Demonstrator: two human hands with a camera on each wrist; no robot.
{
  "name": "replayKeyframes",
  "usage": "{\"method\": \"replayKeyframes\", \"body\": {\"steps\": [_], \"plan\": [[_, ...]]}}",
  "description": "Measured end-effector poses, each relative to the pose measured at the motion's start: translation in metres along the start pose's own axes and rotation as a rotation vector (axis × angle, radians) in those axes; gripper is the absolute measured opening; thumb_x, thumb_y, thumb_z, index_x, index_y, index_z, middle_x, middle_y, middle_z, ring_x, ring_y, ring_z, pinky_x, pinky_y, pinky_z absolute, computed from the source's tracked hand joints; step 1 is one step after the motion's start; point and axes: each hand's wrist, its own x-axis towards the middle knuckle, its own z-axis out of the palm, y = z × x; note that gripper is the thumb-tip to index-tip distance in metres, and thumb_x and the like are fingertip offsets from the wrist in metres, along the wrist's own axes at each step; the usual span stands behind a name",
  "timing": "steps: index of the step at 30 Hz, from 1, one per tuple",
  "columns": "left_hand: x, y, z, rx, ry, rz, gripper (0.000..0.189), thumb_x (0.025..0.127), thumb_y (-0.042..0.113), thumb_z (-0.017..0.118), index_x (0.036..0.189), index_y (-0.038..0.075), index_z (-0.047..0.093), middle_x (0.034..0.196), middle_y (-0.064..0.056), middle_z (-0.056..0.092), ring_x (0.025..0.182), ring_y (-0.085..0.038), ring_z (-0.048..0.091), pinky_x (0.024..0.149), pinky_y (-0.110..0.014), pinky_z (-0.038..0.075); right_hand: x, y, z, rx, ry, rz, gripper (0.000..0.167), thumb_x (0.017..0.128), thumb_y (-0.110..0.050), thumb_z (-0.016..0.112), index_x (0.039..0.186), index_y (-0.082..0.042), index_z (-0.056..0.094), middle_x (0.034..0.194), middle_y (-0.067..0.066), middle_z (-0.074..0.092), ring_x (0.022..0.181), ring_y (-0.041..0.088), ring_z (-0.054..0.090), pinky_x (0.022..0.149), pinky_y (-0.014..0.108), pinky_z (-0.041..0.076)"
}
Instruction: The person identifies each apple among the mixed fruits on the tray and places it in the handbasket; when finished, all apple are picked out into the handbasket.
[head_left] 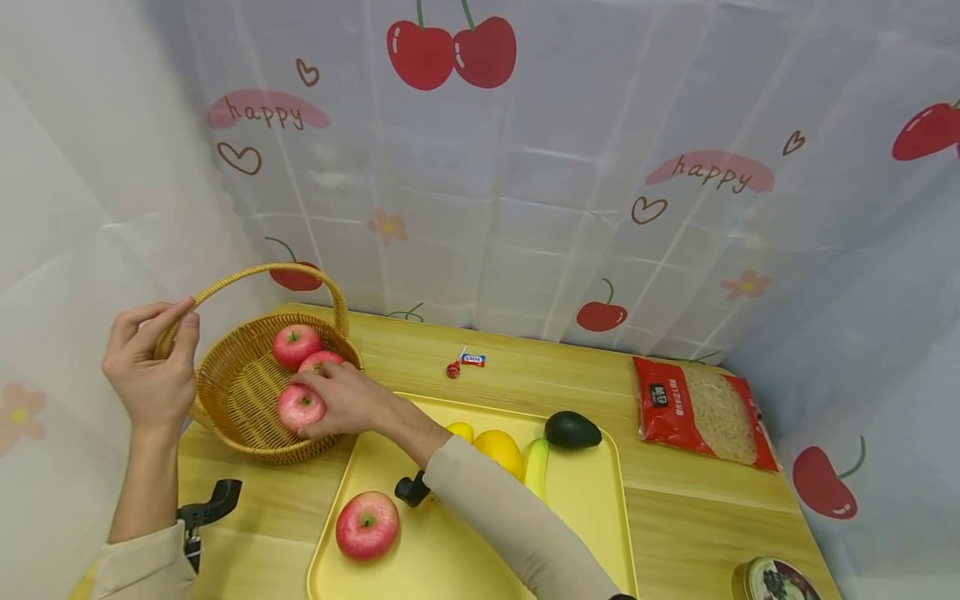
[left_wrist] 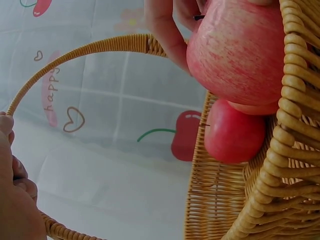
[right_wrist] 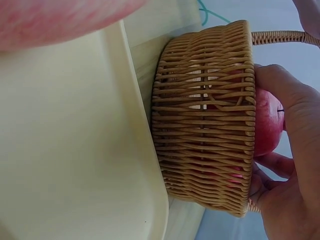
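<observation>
At the left of the head view my left hand [head_left: 153, 362] grips the arched handle [head_left: 262, 268] of a wicker basket [head_left: 243, 408]. Inside the basket my right hand [head_left: 348, 404] holds a red apple [head_left: 302, 408], its thumb and fingers on either side. The right wrist view shows this apple [right_wrist: 267, 122] at the rim, partly behind the wicker. Two more apples lie in the basket, one apple [head_left: 295, 345] farther back and another [head_left: 321, 361] partly covered by the right hand. A large apple [head_left: 367, 525] sits on the yellow tray [head_left: 450, 575].
The tray also bears a yellow fruit [head_left: 461, 431], an orange [head_left: 498, 452], a banana [head_left: 536, 467] and an avocado [head_left: 572, 430], partly behind the right forearm. A lollipop [head_left: 453, 368] and a small wrapped candy [head_left: 473, 360] lie behind it. To the right are a red bag [head_left: 667, 408] and a lidded jar [head_left: 780, 581].
</observation>
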Motion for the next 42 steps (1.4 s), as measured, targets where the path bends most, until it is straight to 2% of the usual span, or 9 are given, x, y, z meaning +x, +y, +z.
{"method": "replayKeyframes", "body": {"steps": [7, 13, 19, 27, 32, 42], "plan": [[0.0, 0.001, 0.001, 0.003, 0.011, 0.0, 0.013, 0.088, 0.0, 0.073, 0.098, -0.008, 0.077, 0.103, -0.006, 0.068, 0.093, -0.008, 0.059, 0.074, -0.008, 0.049, 0.002, 0.005, 0.0, 0.044, 0.001, 0.026, 0.076, 0.085, -0.058, 0.071, 0.149, -0.031, 0.043, 0.14, -0.002, 0.05, 0.125, 0.012, 0.046, 0.102, 0.026, 0.043], [0.0, 0.001, 0.001, 0.009, 0.013, 0.0, 0.014, 0.088, 0.001, 0.073, 0.098, -0.008, 0.077, 0.103, -0.005, 0.068, 0.094, -0.008, 0.059, 0.075, -0.009, 0.049, 0.004, 0.007, 0.0, 0.049, 0.004, 0.028, 0.075, 0.085, -0.059, 0.071, 0.149, -0.031, 0.043, 0.139, -0.005, 0.052, 0.128, 0.01, 0.045, 0.105, 0.025, 0.041], [0.001, 0.0, 0.001, 0.011, 0.008, 0.004, 0.013, 0.088, 0.0, 0.073, 0.098, -0.008, 0.077, 0.103, -0.006, 0.068, 0.091, -0.007, 0.058, 0.074, -0.008, 0.048, 0.005, 0.009, 0.001, 0.031, -0.003, 0.029, 0.075, 0.086, -0.058, 0.071, 0.15, -0.031, 0.043, 0.139, -0.002, 0.05, 0.123, 0.01, 0.047, 0.103, 0.025, 0.042], [0.0, -0.006, -0.001, 0.002, -0.002, -0.008, 0.013, 0.089, -0.001, 0.073, 0.099, -0.008, 0.077, 0.104, -0.006, 0.067, 0.091, -0.007, 0.058, 0.074, -0.008, 0.049, 0.008, 0.014, 0.0, 0.009, 0.009, 0.029, 0.075, 0.086, -0.057, 0.072, 0.149, -0.028, 0.043, 0.141, -0.001, 0.052, 0.128, 0.012, 0.046, 0.11, 0.035, 0.039], [0.0, -0.007, -0.001, -0.012, 0.0, -0.014, 0.013, 0.088, -0.002, 0.073, 0.099, -0.009, 0.076, 0.104, -0.006, 0.067, 0.09, -0.008, 0.059, 0.074, -0.008, 0.05, 0.011, 0.017, -0.001, 0.015, 0.009, 0.011, 0.075, 0.086, -0.056, 0.073, 0.148, -0.026, 0.044, 0.138, -0.003, 0.055, 0.128, 0.011, 0.045, 0.109, 0.031, 0.038], [0.0, -0.005, 0.0, -0.013, 0.009, -0.011, 0.013, 0.088, -0.001, 0.074, 0.098, -0.009, 0.077, 0.103, -0.006, 0.068, 0.091, -0.008, 0.06, 0.076, -0.009, 0.05, 0.014, 0.017, -0.002, -0.009, -0.004, 0.101, 0.079, 0.086, -0.058, 0.071, 0.153, -0.029, 0.04, 0.137, -0.002, 0.055, 0.124, 0.011, 0.048, 0.113, 0.034, 0.035]]}}
